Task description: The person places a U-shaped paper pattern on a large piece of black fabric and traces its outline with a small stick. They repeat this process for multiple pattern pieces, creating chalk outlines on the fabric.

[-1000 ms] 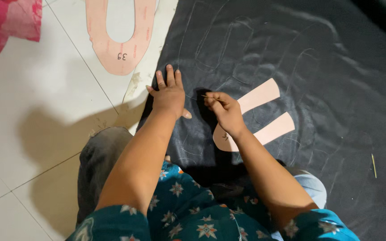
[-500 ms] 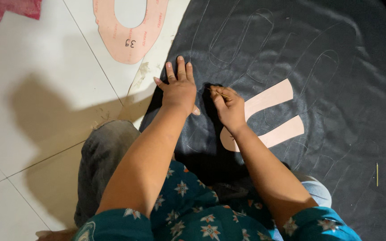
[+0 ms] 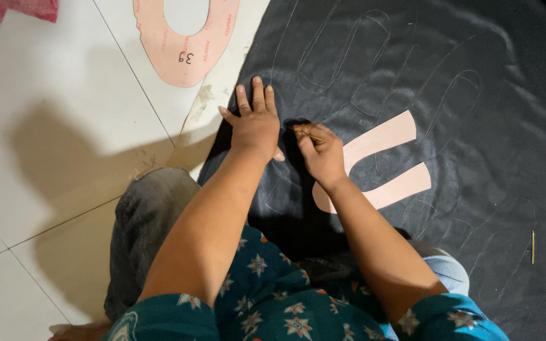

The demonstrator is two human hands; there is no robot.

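White floor tiles (image 3: 64, 113) carry a black sheet (image 3: 424, 76). Near its left edge the left hand (image 3: 255, 123) presses flat, fingers spread. Just beside it, the right hand (image 3: 321, 151) pinches a thin stick (image 3: 309, 135), resting on a pink U-shaped pattern (image 3: 380, 165).

The right hand (image 3: 321, 151) hides the pink U-shaped template's (image 3: 380, 161) bend, and perhaps a thin marking stick.

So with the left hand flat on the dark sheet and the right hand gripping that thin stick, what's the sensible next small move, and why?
Probably bring the thin yellowish marking stick in the right hand to the edge of the pink U-shaped paper template. That template lies on the black leather-like sheet, faint traced outlines surround it, and the left hand presses the sheet flat.
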